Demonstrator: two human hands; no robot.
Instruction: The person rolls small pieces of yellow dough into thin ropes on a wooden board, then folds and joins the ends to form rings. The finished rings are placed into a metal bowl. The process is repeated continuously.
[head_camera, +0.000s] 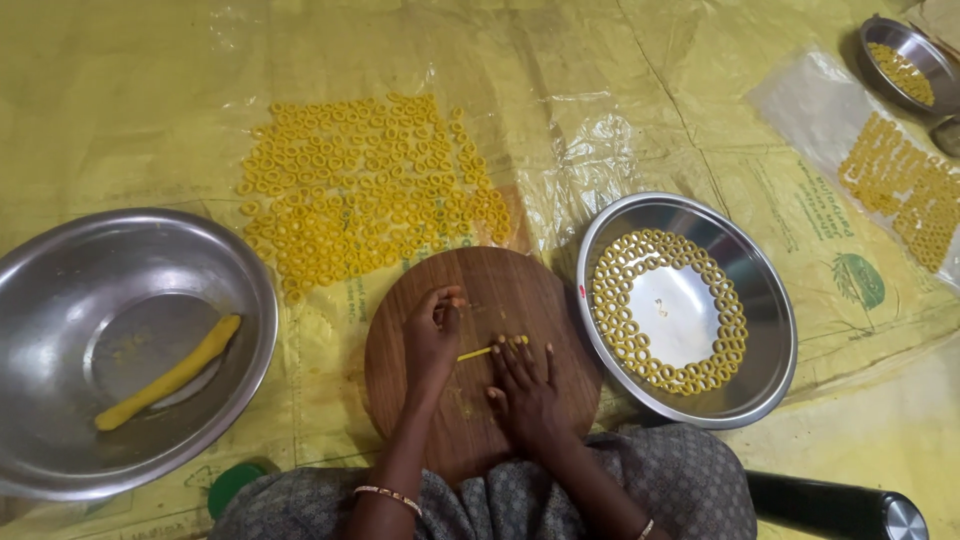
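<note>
A round wooden board (500, 290) lies in front of me. My right hand (525, 390) presses flat on it, fingers over a thin yellow dough strand (483, 350). My left hand (432, 330) rests on the board beside it, fingers curled at the strand's left end, a bit of dough at the fingertips. A steel plate (765, 330) to the right holds small yellow dough rings (640, 250) set in a circle along its rim. A large steel bowl (60, 270) at the left holds one thick yellow dough roll (170, 375).
Many yellow dough rings (360, 195) are spread on the yellow plastic sheet (600, 90) beyond the board. More rings (905, 185) lie on a clear sheet at far right, near a small steel bowl (900, 65). A green lid (232, 485) and a black cylinder (830, 505) sit near my lap.
</note>
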